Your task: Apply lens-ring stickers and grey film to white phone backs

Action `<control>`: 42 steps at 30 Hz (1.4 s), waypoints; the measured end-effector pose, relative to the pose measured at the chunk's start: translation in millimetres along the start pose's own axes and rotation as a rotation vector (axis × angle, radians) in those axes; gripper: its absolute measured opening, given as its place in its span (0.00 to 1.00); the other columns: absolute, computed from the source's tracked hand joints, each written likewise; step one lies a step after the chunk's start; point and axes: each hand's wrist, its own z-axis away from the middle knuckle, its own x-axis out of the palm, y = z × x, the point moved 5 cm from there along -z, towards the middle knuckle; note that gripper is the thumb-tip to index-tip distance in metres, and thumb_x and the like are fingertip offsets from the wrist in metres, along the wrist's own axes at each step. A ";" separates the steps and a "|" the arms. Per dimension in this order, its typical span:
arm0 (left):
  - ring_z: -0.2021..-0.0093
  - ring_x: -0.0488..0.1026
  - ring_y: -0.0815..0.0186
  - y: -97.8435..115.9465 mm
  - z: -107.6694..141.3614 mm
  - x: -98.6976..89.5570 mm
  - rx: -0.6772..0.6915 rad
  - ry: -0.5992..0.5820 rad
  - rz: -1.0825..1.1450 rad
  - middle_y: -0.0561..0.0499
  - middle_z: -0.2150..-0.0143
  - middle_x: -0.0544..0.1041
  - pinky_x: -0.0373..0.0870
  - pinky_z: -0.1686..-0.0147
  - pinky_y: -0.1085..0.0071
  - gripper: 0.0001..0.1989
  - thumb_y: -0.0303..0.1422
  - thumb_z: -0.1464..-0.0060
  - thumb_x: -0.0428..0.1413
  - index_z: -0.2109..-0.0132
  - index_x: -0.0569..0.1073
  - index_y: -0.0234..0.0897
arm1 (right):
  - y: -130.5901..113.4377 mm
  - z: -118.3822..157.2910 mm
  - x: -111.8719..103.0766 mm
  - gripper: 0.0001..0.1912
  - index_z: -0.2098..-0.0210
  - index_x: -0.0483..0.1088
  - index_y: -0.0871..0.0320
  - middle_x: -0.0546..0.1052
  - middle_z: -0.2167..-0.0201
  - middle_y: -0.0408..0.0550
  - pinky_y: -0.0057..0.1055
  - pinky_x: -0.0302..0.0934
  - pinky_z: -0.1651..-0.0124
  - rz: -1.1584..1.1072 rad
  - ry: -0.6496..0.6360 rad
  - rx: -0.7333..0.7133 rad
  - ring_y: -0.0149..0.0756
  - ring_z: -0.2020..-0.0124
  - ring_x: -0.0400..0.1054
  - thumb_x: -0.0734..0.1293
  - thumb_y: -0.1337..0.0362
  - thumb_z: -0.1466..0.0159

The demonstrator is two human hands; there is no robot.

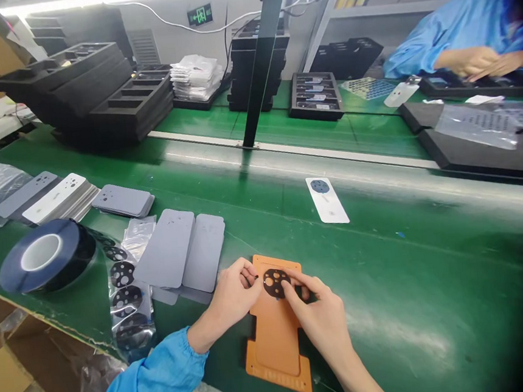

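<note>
An orange fixture plate [276, 341] with side notches lies on the green surface in front of me. Near its top end is a round black piece with several holes [276, 284]. My right hand [320, 313] pinches the right edge of that piece between thumb and fingers. At the fixture's upper left, my left hand [233, 293] is closed, thumb against fingertips, with a tiny dark thing at the tips that is too small to name. Left of my hands, a clear strip [126, 299] carries more round black pieces and runs from a roll of dark film [49, 257].
Grey plates [168, 247] lie left of the fixture, more grey and white plates [55, 199] behind them. One white plate with a dark disc [328, 201] lies ahead. Black trays [97, 94] are stacked at back left. A person's hands [479, 62] work across the divider.
</note>
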 end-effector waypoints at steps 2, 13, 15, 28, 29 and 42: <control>0.77 0.63 0.73 0.6 0.1 0.3 0.004 0.001 -0.014 0.58 0.74 0.69 0.59 0.76 0.76 0.06 0.32 0.48 0.60 0.67 0.68 0.39 | -1.5 1.3 0.8 0.17 0.57 0.83 0.51 0.71 0.77 0.41 0.36 0.62 0.61 0.015 0.004 -0.029 0.37 0.72 0.65 0.67 0.52 0.38; 0.77 0.63 0.71 -0.6 0.2 5.0 0.012 0.044 -0.085 0.60 0.77 0.67 0.58 0.76 0.75 0.09 0.34 0.49 0.61 0.69 0.66 0.40 | -9.4 4.9 -0.3 0.14 0.53 0.80 0.52 0.74 0.63 0.47 0.36 0.65 0.61 0.052 0.033 -0.215 0.37 0.68 0.67 0.67 0.57 0.34; 0.77 0.64 0.71 -0.7 0.5 4.8 0.009 0.045 -0.090 0.59 0.76 0.67 0.58 0.76 0.75 0.09 0.34 0.49 0.60 0.69 0.66 0.40 | -6.0 3.6 -2.5 0.13 0.56 0.82 0.52 0.74 0.60 0.49 0.37 0.66 0.60 0.060 0.022 -0.227 0.38 0.65 0.69 0.68 0.56 0.34; 0.77 0.64 0.71 1.1 2.5 4.1 0.036 0.047 -0.092 0.59 0.76 0.68 0.59 0.75 0.75 0.06 0.32 0.49 0.59 0.68 0.67 0.40 | 1.6 -2.9 -19.4 0.13 0.58 0.83 0.51 0.73 0.60 0.49 0.39 0.67 0.61 0.111 -0.032 -0.280 0.36 0.69 0.67 0.66 0.58 0.32; 0.78 0.63 0.72 0.9 2.5 4.2 0.039 0.048 -0.093 0.59 0.76 0.68 0.59 0.75 0.75 0.06 0.32 0.49 0.59 0.68 0.67 0.39 | 0.0 -1.9 -19.0 0.13 0.55 0.82 0.51 0.73 0.59 0.50 0.38 0.68 0.61 0.112 -0.038 -0.300 0.36 0.69 0.67 0.65 0.58 0.31; 0.77 0.64 0.72 -0.2 3.2 4.8 0.043 0.052 -0.100 0.59 0.75 0.68 0.59 0.75 0.75 0.08 0.34 0.48 0.59 0.68 0.67 0.40 | -3.3 3.9 -19.2 0.15 0.56 0.83 0.51 0.73 0.60 0.51 0.38 0.66 0.62 0.193 -0.013 -0.383 0.37 0.69 0.66 0.64 0.57 0.30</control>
